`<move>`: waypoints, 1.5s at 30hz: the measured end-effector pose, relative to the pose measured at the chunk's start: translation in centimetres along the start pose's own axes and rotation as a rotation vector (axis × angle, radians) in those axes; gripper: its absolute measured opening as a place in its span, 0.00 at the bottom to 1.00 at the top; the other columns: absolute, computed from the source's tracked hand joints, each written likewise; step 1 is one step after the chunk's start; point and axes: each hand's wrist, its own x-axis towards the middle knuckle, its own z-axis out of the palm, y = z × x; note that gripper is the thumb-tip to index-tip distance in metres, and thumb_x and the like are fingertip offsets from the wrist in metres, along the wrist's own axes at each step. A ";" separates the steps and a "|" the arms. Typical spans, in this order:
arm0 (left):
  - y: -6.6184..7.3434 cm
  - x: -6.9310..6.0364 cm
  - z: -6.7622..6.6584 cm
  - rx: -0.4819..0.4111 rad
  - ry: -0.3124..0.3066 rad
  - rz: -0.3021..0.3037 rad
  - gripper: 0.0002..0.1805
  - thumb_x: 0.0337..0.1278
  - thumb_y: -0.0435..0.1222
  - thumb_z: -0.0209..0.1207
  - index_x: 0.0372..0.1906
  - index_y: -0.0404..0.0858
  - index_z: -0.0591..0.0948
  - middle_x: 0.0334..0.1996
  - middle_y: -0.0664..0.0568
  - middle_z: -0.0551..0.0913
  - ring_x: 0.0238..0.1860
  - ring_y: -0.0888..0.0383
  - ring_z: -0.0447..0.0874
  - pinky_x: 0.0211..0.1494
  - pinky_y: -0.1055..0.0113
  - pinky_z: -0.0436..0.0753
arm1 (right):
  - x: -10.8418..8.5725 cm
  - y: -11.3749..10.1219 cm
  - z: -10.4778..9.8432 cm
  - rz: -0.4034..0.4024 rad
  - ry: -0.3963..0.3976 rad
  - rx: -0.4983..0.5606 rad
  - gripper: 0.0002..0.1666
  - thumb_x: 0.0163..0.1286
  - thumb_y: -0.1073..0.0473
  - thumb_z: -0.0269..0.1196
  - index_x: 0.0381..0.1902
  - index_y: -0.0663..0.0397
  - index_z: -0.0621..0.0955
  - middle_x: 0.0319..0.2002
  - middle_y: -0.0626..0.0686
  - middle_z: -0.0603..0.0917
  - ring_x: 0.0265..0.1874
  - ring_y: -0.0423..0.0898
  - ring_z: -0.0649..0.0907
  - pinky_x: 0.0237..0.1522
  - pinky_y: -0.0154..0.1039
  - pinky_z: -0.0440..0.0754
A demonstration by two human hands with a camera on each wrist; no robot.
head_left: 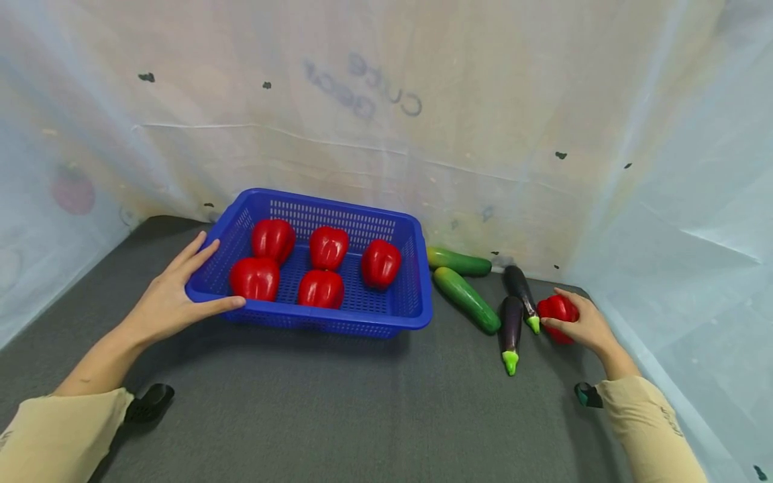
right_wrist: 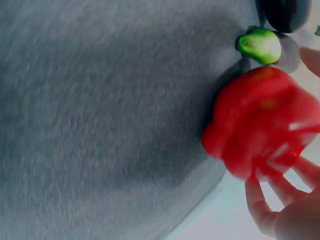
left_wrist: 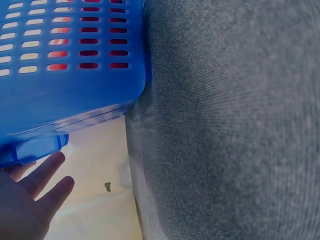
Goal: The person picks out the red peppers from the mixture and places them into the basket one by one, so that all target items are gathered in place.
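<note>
My right hand (head_left: 582, 325) grips a red bell pepper (head_left: 557, 308) at the right end of the table, thumb on the near side and fingers on the far side. In the right wrist view the fingers curl against the pepper (right_wrist: 265, 120), which sits low over the grey cloth. My left hand (head_left: 172, 298) is spread at the left end of a blue plastic basket (head_left: 417, 322), with straight fingers beside its end and the thumb at its front rim. Several red bell peppers (head_left: 380, 263) lie inside the basket.
Right of the basket lie two green cucumber-like vegetables (head_left: 466, 300) and two dark eggplants (head_left: 511, 325); one eggplant's green end is close to the held pepper. Grey cloth (head_left: 362, 402) covers the table. Translucent plastic sheeting (head_left: 483, 100) rises behind and at both sides.
</note>
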 end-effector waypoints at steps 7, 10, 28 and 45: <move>0.1 -0.1 0.0 -0.001 0.003 0.002 0.58 0.47 0.55 0.66 0.77 0.46 0.44 0.77 0.45 0.33 0.72 0.26 0.37 0.54 0.20 0.54 | -0.5 0.4 -0.8 -0.068 -0.134 -0.007 0.55 0.54 0.59 0.68 0.73 0.67 0.52 0.64 0.79 0.59 0.53 0.72 0.70 0.42 0.61 0.80; 0.2 0.0 0.0 0.001 -0.001 0.001 0.58 0.47 0.55 0.66 0.77 0.46 0.44 0.78 0.45 0.33 0.72 0.26 0.37 0.54 0.20 0.54 | -1.0 0.7 -0.9 -0.083 -0.169 0.001 0.56 0.51 0.62 0.69 0.73 0.68 0.51 0.64 0.78 0.59 0.54 0.71 0.69 0.43 0.62 0.80; 0.4 0.2 0.2 0.004 0.001 0.008 0.59 0.46 0.55 0.67 0.77 0.45 0.45 0.77 0.43 0.34 0.72 0.27 0.37 0.54 0.20 0.55 | 0.0 -2.2 -1.5 -0.064 -0.008 -0.047 0.54 0.56 0.55 0.71 0.73 0.62 0.55 0.59 0.76 0.67 0.53 0.72 0.71 0.42 0.65 0.81; 0.0 -0.2 0.1 -0.002 0.002 0.004 0.58 0.47 0.56 0.66 0.77 0.45 0.45 0.77 0.44 0.34 0.72 0.26 0.38 0.53 0.20 0.55 | 0.8 -5.7 -2.0 -0.161 0.176 0.019 0.54 0.56 0.56 0.71 0.74 0.55 0.56 0.60 0.72 0.67 0.52 0.68 0.73 0.38 0.60 0.83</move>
